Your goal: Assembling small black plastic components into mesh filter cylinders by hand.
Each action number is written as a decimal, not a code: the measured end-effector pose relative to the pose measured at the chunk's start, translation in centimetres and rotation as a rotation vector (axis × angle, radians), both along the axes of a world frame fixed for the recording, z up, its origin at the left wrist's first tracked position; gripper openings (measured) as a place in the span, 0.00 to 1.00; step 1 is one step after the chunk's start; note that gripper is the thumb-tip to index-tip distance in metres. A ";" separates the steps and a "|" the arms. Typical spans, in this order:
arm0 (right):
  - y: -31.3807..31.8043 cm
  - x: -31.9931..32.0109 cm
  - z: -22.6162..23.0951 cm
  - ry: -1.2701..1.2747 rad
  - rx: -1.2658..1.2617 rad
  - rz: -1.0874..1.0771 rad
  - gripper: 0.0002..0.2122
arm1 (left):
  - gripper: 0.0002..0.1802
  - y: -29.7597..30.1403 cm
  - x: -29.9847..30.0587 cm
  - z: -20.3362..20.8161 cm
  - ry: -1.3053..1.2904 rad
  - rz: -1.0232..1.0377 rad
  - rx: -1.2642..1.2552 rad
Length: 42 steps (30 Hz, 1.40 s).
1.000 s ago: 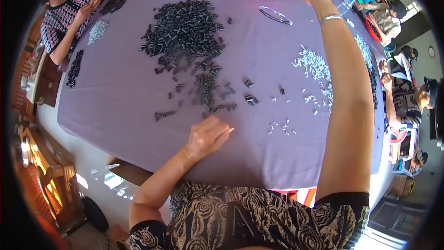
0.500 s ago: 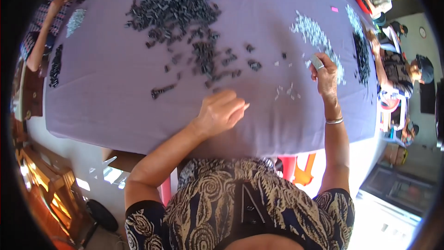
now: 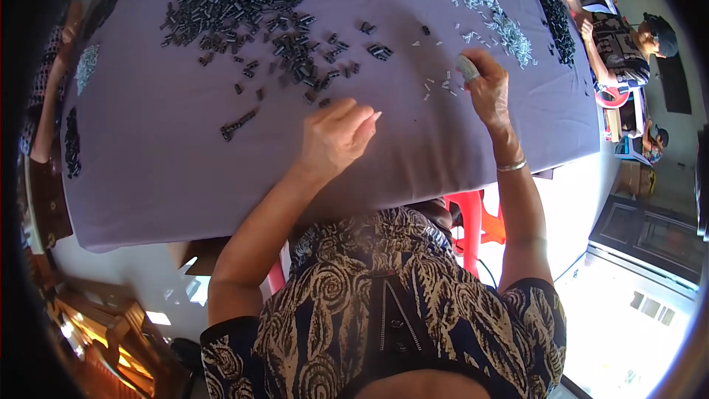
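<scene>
My left hand (image 3: 336, 139) is closed in a fist just above the cloth, near the close end of the scattered black pieces. A small pale tip shows at its fingers; whether that is a nail or a held piece I cannot tell. My right hand (image 3: 489, 90) pinches a pale grey oblong piece (image 3: 468, 68) between thumb and fingers. Several small silvery pins (image 3: 443, 86) lie loose on the cloth to its left. Beyond it stretches a heap of the same silvery pins (image 3: 509, 35). Small black cylindrical pieces (image 3: 229, 0) form a large heap at the far left.
A purple-grey cloth (image 3: 162, 177) covers the table. One black piece (image 3: 238, 125) lies apart at the left. Further black pieces (image 3: 554, 22) lie along the right edge, near a seated co-worker (image 3: 620, 44). Another person's arm (image 3: 52, 96) rests at the left edge. A red chair (image 3: 469, 229) stands below the table.
The view has shifted, so the table's things sit higher and further left. My right hand has moved nearer and leftward from the silvery heap, still holding the grey piece. My left hand stays closed.
</scene>
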State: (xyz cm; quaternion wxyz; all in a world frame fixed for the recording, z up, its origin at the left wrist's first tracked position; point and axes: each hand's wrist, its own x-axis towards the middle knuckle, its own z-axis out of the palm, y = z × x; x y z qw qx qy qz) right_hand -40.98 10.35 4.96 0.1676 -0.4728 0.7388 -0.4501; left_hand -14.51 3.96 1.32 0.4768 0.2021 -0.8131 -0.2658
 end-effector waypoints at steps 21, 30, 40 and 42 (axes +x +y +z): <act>-6.8 0.7 1.7 0.574 0.053 0.400 0.10 | 0.06 0.5 -0.6 1.2 -0.006 0.078 0.115; -0.7 6.8 2.9 0.307 -0.083 0.659 0.13 | 0.18 1.3 -2.3 0.9 0.077 -0.095 0.262; 0.1 8.8 2.4 0.190 -0.030 0.693 0.15 | 0.13 1.7 -1.5 0.5 0.034 -0.018 0.088; 0.2 9.0 2.0 0.198 -0.024 0.650 0.15 | 0.13 1.8 -1.7 0.2 0.053 0.015 0.101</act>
